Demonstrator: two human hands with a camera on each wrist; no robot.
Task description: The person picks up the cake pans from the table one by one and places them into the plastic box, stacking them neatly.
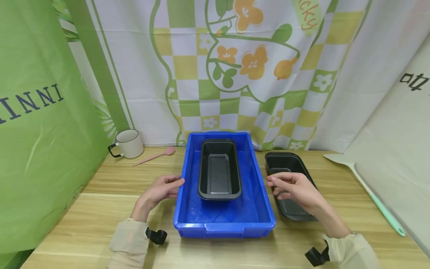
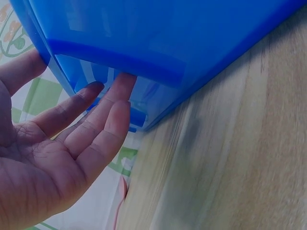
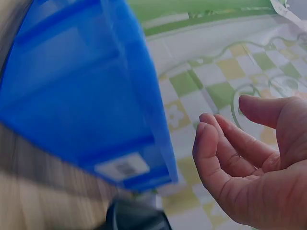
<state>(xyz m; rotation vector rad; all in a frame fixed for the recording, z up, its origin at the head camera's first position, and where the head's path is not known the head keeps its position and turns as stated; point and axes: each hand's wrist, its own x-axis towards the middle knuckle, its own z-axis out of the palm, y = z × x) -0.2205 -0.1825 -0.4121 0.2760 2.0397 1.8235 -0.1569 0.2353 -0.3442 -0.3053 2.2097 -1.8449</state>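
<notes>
A blue plastic bin sits on the wooden table, with a dark loaf pan lying inside it toward the far end. My left hand is at the bin's left side, thumb at the rim. In the left wrist view its fingertips touch the outer wall below a ledge, the fingers fairly straight. My right hand hovers apart from the bin's right side, fingers loosely bent and holding nothing. Beneath it, a second dark loaf pan stands on the table, partly hidden by that hand.
A white mug with a black handle and a pink spoon are at the back left. Along the right edge lies a spatula with a mint handle. Patterned curtains close off the back.
</notes>
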